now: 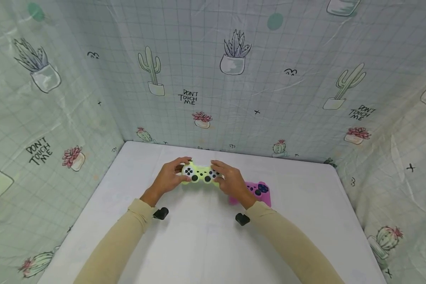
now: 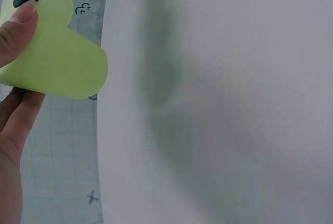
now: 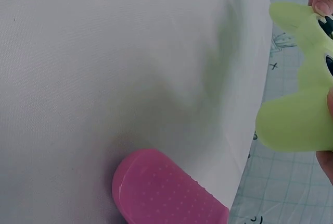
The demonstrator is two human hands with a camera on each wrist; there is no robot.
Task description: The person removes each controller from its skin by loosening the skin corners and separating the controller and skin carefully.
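Observation:
Between both hands, a white game controller in a lime-green silicone cover (image 1: 201, 169) is held up above the table, its buttons and sticks facing me. My left hand (image 1: 166, 175) grips its left end, the thumb in front near a stick and the fingers at the top and behind. At the other end my right hand (image 1: 232, 179) holds it in the same way. In the left wrist view one lime-green grip (image 2: 62, 65) fills the upper left. A pink-covered controller (image 1: 264, 193) with dark buttons lies on the table, partly hidden by my right wrist.
The white table (image 1: 198, 240) carries the shadow of the held controller. Patterned cloth walls (image 1: 213, 90) stand at the back and both sides. A small black device (image 1: 161, 213) shows at the left wrist, and another black device (image 1: 242, 219) at the right.

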